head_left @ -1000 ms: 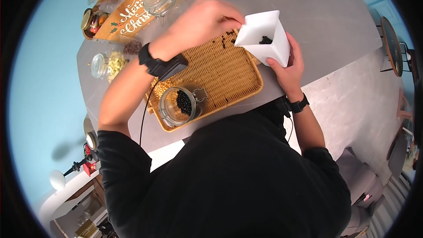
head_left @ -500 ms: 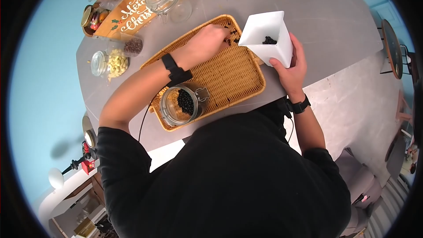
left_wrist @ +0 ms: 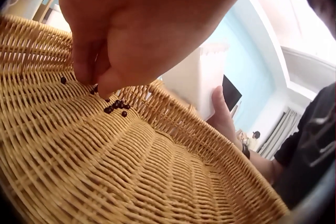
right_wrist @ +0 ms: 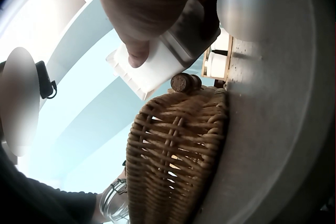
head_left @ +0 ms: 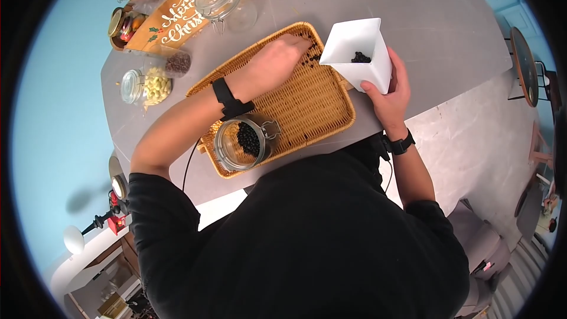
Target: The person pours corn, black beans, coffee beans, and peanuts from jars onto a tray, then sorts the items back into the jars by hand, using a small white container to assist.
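My left hand [head_left: 277, 59] reaches down into the far end of a wicker tray [head_left: 307, 106], fingertips and thumb pinched together at the black beans there. Several loose black beans [left_wrist: 116, 107] lie on the weave just beside those fingertips. My right hand [head_left: 394, 97] grips a white square-mouthed cup [head_left: 357, 71] from its outer side, thumb on the near wall. It is tilted with its mouth toward the tray, and a small heap of black beans [head_left: 360, 57] shows inside. In the right wrist view the cup [right_wrist: 152, 66] is above the tray's end.
A glass clip jar [head_left: 227, 150] with black beans lies on its side in the tray's near corner, yellow kernels behind it. Beyond the tray are another glass jar [head_left: 236, 12], a jar of pale pieces [head_left: 156, 85], a container of dark red beans [head_left: 177, 63] and a wooden crate [head_left: 171, 18].
My left hand has moved from the cup's mouth back down to the beans in the tray. The right hand has stayed nearly still with the cup.
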### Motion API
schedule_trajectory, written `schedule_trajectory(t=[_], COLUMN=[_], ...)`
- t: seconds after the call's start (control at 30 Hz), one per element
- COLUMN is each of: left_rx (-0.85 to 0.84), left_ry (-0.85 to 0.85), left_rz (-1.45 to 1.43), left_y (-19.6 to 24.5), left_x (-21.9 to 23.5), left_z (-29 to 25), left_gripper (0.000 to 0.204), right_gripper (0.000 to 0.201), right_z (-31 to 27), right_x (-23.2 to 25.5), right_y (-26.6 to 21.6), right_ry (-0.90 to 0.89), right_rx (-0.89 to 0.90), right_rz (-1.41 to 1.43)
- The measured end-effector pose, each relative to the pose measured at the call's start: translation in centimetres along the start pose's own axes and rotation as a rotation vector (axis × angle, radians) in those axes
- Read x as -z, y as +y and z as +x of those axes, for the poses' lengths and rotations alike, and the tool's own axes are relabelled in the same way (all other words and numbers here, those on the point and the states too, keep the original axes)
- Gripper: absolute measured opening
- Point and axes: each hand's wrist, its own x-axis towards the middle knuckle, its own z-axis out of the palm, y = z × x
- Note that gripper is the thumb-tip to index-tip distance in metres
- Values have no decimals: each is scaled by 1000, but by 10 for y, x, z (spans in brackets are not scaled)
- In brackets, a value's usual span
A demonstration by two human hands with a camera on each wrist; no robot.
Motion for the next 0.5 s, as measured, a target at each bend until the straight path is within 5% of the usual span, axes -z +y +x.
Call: schedule_trajectory(t=[0.1,0.4,0.5], left_rx=[175,209,117], left_ry=[-71,-240,-52], left_rz=[-56,-152,-101], left_y=[4,10,2], left_x=[13,21,10], left_z=[8,8,1], left_gripper=[45,48,48], right_gripper=[94,94,93], right_z=[0,0,0], right_x=[-1,0,-1], right_y=[4,3,3], right_ry=[-1,8,3], right_rx=[15,28,24], right_rz=[10,-17,-10])
